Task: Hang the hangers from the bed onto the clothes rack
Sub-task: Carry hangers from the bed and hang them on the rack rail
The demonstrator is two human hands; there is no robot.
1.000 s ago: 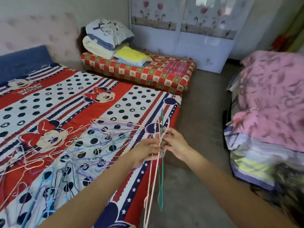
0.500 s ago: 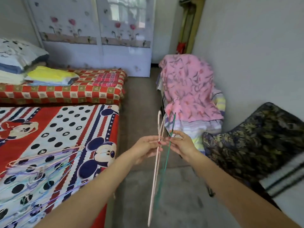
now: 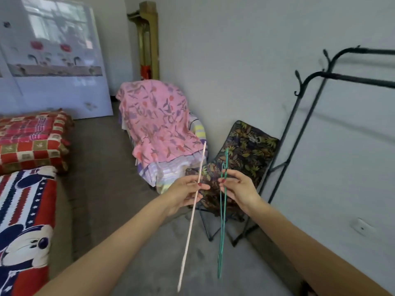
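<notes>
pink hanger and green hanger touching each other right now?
Apart. The head view shows the pink hanger in the left hand and the green hanger in the right hand, with floor and chair visible between them.

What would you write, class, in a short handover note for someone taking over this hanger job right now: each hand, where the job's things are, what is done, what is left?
Left hand: pinches the pink hanger, seen edge-on, hanging down.
Right hand: pinches the green hanger near its hook, also hanging down.
The two hangers are held apart, not tangled.
Clothes rack: black, by the wall to the right; no hangers show on the part of its bars in view.
Bed: at the left edge; any hangers on it are out of view.
Done: two hangers picked up and carried toward the rack.
Left: hook both on a bar, then go back for any others.
</notes>
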